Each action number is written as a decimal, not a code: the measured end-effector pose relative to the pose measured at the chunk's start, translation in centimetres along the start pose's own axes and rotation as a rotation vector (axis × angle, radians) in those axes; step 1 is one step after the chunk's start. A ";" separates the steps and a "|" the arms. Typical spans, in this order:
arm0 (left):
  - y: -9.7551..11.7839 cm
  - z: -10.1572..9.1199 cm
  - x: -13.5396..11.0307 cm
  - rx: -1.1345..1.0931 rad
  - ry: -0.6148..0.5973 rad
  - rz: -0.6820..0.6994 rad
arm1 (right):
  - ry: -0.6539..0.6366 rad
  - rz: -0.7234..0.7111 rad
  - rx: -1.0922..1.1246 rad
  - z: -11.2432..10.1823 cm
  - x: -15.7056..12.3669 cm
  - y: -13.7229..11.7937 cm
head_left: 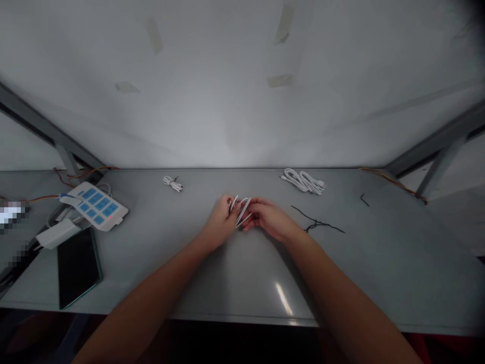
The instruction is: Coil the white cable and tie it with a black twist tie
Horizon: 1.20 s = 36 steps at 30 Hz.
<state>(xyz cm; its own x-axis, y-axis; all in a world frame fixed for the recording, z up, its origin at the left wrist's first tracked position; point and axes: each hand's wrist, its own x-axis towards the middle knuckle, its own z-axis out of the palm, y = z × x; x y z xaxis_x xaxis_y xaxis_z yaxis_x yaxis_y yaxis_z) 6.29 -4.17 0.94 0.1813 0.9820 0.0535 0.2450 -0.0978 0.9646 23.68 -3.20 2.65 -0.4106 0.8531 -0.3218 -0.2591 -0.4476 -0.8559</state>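
Both my hands meet at the middle of the grey table point(235, 273), closed on a folded white cable point(242, 211). My left hand point(219, 222) pinches the left side of its loops. My right hand point(270, 217) grips the right side, fingers curled round the strands. The loops stick up between the two hands, just above the tabletop.
A small tied white cable point(173, 183) lies at the back left; a loose white cable bundle point(303, 181) at the back right. Black twist ties point(317, 222) lie right of my hands. A white power strip point(95, 205), a white adapter point(57, 233) and a dark phone point(78, 265) sit at the left.
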 end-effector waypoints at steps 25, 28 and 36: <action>1.3 0.2 -0.5 0.063 0.004 0.063 | 0.217 -0.146 -0.054 -0.3 0.6 0.5; 1.1 0.1 -0.6 0.099 -0.011 0.103 | 0.219 -0.163 -0.079 -0.3 0.6 0.6; 0.4 0.2 -0.6 0.380 -0.010 0.235 | 0.101 -0.164 -0.099 0.9 0.0 0.4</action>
<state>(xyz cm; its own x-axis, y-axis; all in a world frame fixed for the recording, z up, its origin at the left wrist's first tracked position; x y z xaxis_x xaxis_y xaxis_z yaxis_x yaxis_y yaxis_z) 6.45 -4.83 1.21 0.2825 0.9244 0.2561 0.5282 -0.3728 0.7629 22.80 -3.58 2.61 -0.2792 0.9371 -0.2096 -0.2263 -0.2763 -0.9340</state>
